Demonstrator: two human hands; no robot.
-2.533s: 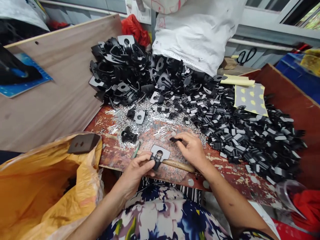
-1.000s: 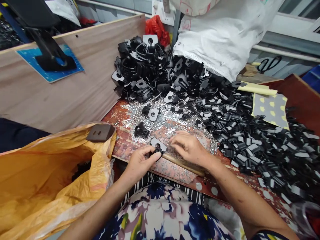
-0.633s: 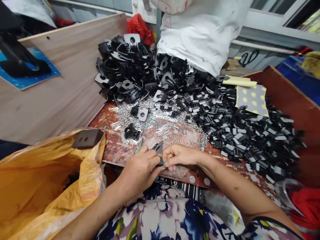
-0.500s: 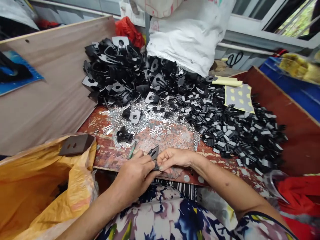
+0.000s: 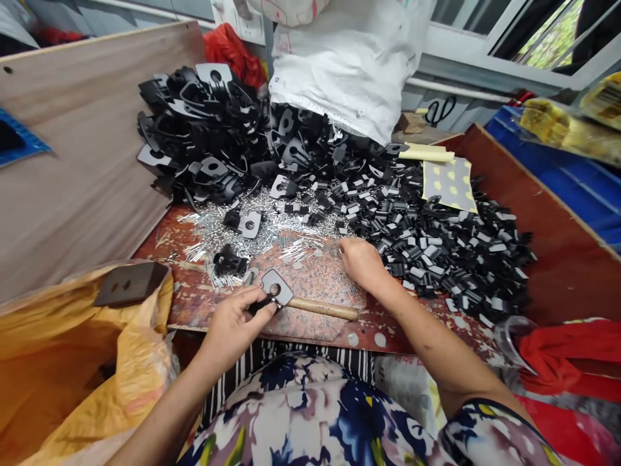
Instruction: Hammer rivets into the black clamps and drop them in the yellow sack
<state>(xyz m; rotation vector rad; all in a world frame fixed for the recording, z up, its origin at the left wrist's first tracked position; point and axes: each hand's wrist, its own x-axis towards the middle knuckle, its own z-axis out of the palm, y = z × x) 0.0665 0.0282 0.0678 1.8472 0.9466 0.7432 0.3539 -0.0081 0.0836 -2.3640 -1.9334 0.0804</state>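
Note:
My left hand (image 5: 236, 321) pinches a black plastic clip with a round hole (image 5: 273, 288), held flat on the worn red board (image 5: 194, 304) near its front edge. My right hand (image 5: 361, 260) reaches forward to the scatter of small silver pins (image 5: 228, 226), fingers curled together at the pins; what they hold is too small to see. A wooden-handled hammer (image 5: 320, 308) lies on the board between my hands. Behind, a large heap of black clip parts (image 5: 436, 239) spreads to the right.
A taller pile of black holed plates (image 5: 194, 123) stands at the back left beside a white sack (image 5: 349, 58). An open yellow bag (image 5: 72, 362) with a dark block (image 5: 127, 282) on its rim sits at my left. Wooden boards (image 5: 82, 155) wall both sides.
My hands were together on the clip near the front edge. Now the left hand holds the clip on the board and the right hand has moved forward to the pins.

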